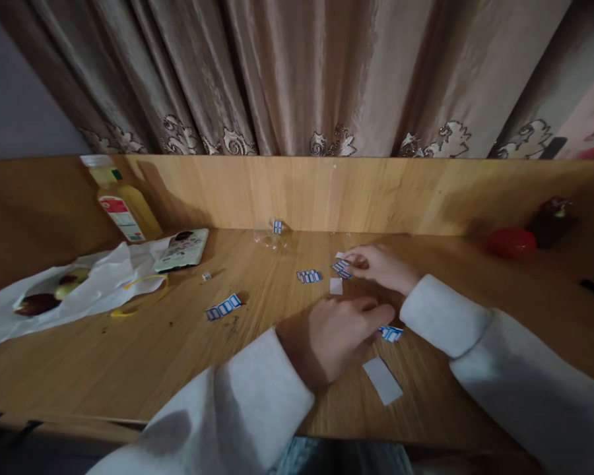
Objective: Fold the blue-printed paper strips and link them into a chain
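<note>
My right hand [383, 267] reaches over the table, its thumb and fingers closed at a small blue-and-white paper label [342, 267]. Nearer to me, my left hand [339, 336] is curled with the fingertips together; what they pinch, if anything, is hidden. Just beneath those fingertips a blue-and-white label strip [391, 334] shows, partly covered. A small white paper square [336, 285] lies between the hands, and a larger white paper rectangle [383, 380] is close to the front edge. More blue-and-white labels [309, 276] lie left of the right hand.
Farther left are another label strip [223, 307], a yellow band [143, 300], a white bag [79, 290] with fruit on it, a packet [183, 251] and a bottle [126, 204]. One label piece [278, 227] is by the wooden back panel [297, 191]. A red object [511, 243] stands at right.
</note>
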`<action>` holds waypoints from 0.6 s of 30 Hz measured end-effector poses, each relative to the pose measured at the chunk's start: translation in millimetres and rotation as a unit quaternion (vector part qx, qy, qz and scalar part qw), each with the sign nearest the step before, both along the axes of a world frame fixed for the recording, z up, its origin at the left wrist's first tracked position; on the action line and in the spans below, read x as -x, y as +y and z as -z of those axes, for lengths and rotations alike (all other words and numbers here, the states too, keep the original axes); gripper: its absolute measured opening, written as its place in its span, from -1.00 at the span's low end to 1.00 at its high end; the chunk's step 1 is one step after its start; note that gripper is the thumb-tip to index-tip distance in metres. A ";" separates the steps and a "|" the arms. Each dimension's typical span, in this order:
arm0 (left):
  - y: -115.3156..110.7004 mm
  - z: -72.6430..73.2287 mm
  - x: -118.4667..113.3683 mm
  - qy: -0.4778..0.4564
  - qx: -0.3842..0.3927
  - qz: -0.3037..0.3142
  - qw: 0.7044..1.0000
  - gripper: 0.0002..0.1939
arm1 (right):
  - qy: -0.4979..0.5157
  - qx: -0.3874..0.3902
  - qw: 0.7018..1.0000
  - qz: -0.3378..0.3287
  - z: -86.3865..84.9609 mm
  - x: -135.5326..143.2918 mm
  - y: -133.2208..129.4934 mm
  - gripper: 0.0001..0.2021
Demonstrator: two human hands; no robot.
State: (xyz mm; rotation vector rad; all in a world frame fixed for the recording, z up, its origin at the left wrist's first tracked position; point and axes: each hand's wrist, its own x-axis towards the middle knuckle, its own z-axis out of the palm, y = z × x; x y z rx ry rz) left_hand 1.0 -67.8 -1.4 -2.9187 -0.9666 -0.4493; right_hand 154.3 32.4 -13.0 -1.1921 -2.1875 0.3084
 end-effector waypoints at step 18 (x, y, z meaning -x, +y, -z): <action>10.0 2.8 3.2 -0.129 0.124 0.012 0.984 -0.93 | 0.139 0.110 0.982 -0.060 -24.7 -34.4 -24.8 -0.88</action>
